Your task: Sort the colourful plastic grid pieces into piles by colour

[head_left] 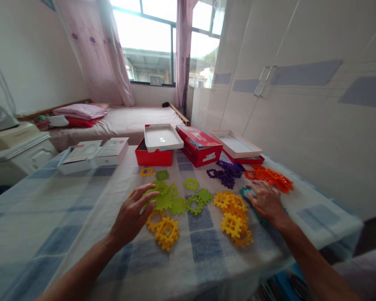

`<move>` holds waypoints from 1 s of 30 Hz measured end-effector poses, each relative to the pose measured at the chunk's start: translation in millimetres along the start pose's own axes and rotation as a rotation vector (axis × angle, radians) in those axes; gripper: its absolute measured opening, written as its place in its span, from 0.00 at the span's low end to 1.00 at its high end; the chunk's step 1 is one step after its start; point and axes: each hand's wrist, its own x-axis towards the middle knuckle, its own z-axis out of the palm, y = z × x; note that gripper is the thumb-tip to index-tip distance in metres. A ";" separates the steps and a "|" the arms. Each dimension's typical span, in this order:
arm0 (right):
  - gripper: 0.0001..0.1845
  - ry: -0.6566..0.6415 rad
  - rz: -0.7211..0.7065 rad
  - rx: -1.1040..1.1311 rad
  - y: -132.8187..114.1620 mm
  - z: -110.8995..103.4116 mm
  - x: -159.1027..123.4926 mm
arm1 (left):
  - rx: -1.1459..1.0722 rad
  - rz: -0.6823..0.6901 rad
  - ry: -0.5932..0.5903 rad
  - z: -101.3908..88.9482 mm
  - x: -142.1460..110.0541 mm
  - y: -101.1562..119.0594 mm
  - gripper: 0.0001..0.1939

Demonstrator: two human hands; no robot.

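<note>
My left hand (133, 213) hovers low at the left edge of a spread of lime-green interlocking plastic pieces (163, 200), its fingers stretched and apart, with nothing visible in it. Nearer me, below that hand, lie yellow notched pieces (167, 234). On the right, my right hand (266, 200) is bent over teal pieces, its fingertips closed on the edge of a teal interlocking piece (246, 192). The palm hides much of the teal group. A heap of yellow-orange pieces (233, 223) lies just left of my right hand.
Purple pieces (227, 172) and orange pieces (271, 177) lie farther back. Behind them stand a red box (200, 146), another red box with a white lid (154, 158), a shallow tray (238, 144) and white boxes (95, 154). A checked cloth (203, 259) covers the table.
</note>
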 end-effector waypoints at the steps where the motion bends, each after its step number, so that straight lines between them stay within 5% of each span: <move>1: 0.16 0.036 -0.021 0.066 -9.0 -5.6 -1.9 | -0.001 -0.024 0.011 -1.3 1.4 -1.9 0.12; 3: 0.16 0.025 -0.089 0.279 -39.1 -18.1 -9.0 | 0.007 -0.076 0.039 -2.3 3.3 -8.2 0.12; 7: 0.14 -0.311 -0.300 0.632 -128.2 -35.2 -37.8 | 0.022 -0.260 0.112 -0.7 2.2 -22.6 0.14; 10: 0.17 -0.379 -0.352 0.580 -187.6 -31.2 -55.7 | 0.001 -0.392 0.060 -0.9 -1.6 -24.7 0.14; 13: 0.20 -0.352 -0.315 0.449 -221.0 -18.5 -60.8 | -0.040 -0.371 -0.090 -1.6 -6.2 -18.7 0.16; 19: 0.25 -0.311 -0.247 0.495 -232.6 -4.0 -59.1 | -0.071 -0.287 -0.217 4.3 -9.3 -3.7 0.15; 30: 0.20 -0.288 -0.250 0.505 -241.6 1.1 -56.2 | -0.396 -0.433 -0.224 4.3 -7.6 3.8 0.16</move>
